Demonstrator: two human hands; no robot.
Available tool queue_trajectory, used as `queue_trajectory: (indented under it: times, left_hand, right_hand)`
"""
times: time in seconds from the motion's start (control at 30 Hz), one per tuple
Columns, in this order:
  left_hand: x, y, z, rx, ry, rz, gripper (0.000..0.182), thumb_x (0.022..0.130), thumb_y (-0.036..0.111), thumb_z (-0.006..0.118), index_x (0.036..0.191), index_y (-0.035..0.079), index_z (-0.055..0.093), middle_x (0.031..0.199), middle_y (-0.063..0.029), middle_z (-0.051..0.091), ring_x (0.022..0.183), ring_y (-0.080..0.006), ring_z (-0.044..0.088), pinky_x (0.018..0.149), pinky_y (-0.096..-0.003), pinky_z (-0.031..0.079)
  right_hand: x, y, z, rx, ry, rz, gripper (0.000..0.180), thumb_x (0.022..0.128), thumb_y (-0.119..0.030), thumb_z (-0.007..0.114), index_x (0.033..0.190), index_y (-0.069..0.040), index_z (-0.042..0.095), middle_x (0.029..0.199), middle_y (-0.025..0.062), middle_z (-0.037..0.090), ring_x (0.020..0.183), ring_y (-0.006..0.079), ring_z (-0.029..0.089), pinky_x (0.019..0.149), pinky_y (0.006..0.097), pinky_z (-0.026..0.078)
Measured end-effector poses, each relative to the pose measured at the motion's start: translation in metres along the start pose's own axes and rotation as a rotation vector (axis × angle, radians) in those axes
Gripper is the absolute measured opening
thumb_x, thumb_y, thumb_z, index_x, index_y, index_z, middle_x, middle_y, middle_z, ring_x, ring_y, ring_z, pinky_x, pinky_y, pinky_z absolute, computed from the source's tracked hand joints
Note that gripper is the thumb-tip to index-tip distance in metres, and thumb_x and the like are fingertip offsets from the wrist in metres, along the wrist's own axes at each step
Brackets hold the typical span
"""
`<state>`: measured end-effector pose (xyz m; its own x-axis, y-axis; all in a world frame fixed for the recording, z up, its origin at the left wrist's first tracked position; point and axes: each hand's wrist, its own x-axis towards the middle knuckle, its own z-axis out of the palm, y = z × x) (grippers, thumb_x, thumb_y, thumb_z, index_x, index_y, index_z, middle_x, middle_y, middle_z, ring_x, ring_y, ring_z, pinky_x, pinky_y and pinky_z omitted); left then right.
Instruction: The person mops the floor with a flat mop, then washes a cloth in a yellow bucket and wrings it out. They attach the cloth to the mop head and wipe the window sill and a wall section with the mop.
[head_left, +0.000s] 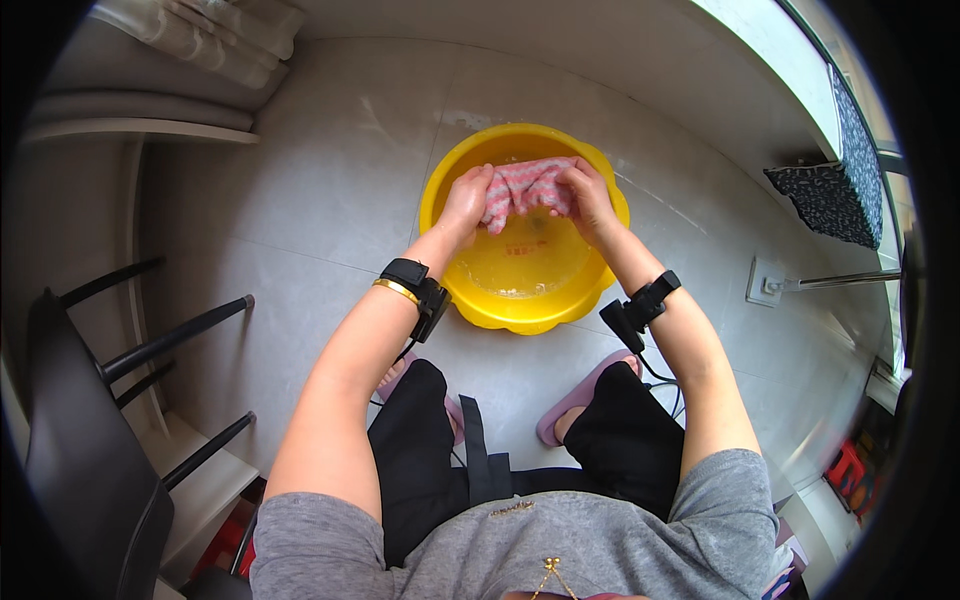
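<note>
A pink-and-white striped cloth (529, 186) is stretched between my two hands over the yellow plastic basin (517, 319). My left hand (469, 199) grips its left end, and my right hand (589, 193) has its right end bunched in the fingers. Between them the fabric hangs in folds, its lower edge drooping. Shallow water with some suds along its margin lies in the basin, and faint red printing shows on the bottom. Whether the cloth touches the water I cannot tell.
The basin stands on grey floor tiles (322, 187) in front of my slippers (577, 394). To the left is a black chair (90, 420) with its legs pointing inward. A metal rod (840, 281) and a dark patterned cloth (829, 199) are at the right.
</note>
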<state>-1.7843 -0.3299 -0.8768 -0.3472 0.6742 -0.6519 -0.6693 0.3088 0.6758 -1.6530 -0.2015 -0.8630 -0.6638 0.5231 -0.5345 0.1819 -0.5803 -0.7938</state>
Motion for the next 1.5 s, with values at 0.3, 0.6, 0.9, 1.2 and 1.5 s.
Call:
queue_trajectory:
  times: [0.3,0.6,0.9,1.2,1.5]
  left_hand:
    - [-0.006,-0.022,0.02,-0.398,0.054,-0.235,0.031,0.096,0.032,0.031,0.083,0.011,0.05,0.064,0.0001,0.052,0.038,-0.0116,0.041,0.029,-0.0222,0.029]
    - [-0.012,-0.026,0.034,-0.277,0.16,-0.293,0.028,0.095,0.032,0.031,0.077,0.015,0.046,0.053,0.0003,0.043,0.034,-0.0115,0.034,0.029,-0.0246,0.027]
    - [-0.014,-0.034,0.027,-0.39,0.023,-0.223,0.028,0.095,0.032,0.032,0.082,0.015,0.048,0.059,-0.0001,0.048,0.036,-0.0138,0.039,0.026,-0.0254,0.027]
    - [-0.001,-0.015,-0.007,0.737,0.179,0.004,0.042,0.09,0.04,0.044,0.099,0.0,0.05,0.075,-0.015,0.059,0.059,-0.0259,0.059,0.054,-0.0333,0.048]
    - [-0.008,-0.057,-0.004,1.676,0.146,0.202,0.027,0.081,0.017,0.055,0.106,0.007,0.054,0.105,-0.0166,0.054,0.093,-0.0336,0.057,0.076,-0.0445,0.047]
  right_hand:
    - [-0.02,0.04,0.063,-0.545,0.164,-0.461,0.026,0.083,-0.027,0.06,0.089,-0.003,0.053,0.077,0.0141,0.061,0.06,0.0244,0.059,0.059,0.0328,0.047]
    - [-0.012,0.048,0.063,-0.483,0.244,-0.129,0.036,0.088,-0.03,0.048,0.079,0.001,0.064,0.07,0.0235,0.06,0.065,0.0317,0.061,0.062,0.0362,0.045]
    - [-0.014,0.045,0.069,-0.511,0.343,-0.157,0.037,0.088,-0.029,0.046,0.075,0.002,0.06,0.067,0.0195,0.06,0.063,0.0311,0.06,0.062,0.0374,0.045]
    - [0.003,0.023,0.013,-1.086,0.291,-0.094,0.039,0.088,-0.04,0.045,0.093,-0.004,0.058,0.087,0.0167,0.064,0.086,0.0356,0.06,0.075,0.0443,0.045]
    - [-0.002,0.068,-0.004,-1.718,0.001,-0.333,0.026,0.078,-0.027,0.059,0.094,-0.006,0.056,0.09,0.0135,0.063,0.085,0.0312,0.058,0.073,0.0428,0.043]
